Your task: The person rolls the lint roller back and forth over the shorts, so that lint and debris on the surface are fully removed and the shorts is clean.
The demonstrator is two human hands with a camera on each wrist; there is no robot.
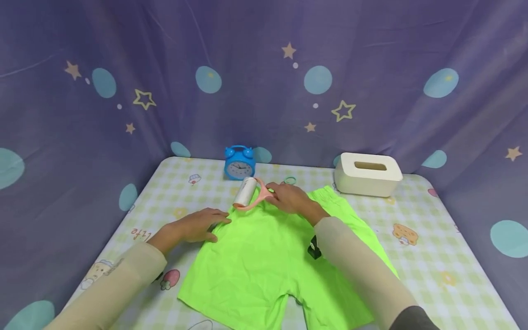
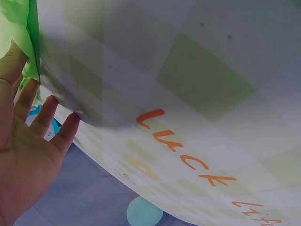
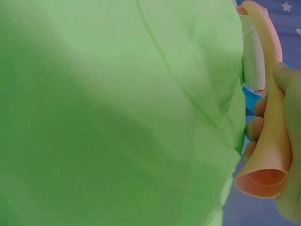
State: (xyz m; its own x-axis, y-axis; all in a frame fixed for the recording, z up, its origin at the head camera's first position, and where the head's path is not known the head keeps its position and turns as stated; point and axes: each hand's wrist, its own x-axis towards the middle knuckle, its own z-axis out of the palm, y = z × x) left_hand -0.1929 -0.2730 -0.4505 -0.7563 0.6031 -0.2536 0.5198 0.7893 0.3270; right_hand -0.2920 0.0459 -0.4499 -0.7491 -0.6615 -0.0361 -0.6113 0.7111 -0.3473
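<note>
Neon green shorts (image 1: pixel 255 256) lie spread on the table, waistband toward the back. My right hand (image 1: pixel 288 198) grips the pink handle (image 3: pixel 270 127) of a lint roller (image 1: pixel 245 192). Its white roll sits at the upper left corner of the shorts, by the waistband. At the left edge of the shorts, my left hand (image 1: pixel 202 224) rests with fingers extended. In the left wrist view, the thumb touches the green fabric (image 2: pixel 16 28) and the fingertips meet the checked cloth.
Behind the roller stands a blue alarm clock (image 1: pixel 239 164). A cream tissue box (image 1: pixel 367 176) is at the back right. Near the waistband lies a small green ring (image 1: pixel 290 180). The checked tablecloth (image 1: pixel 429 270) covers the table, and a purple patterned curtain (image 1: pixel 255 114) hangs around it.
</note>
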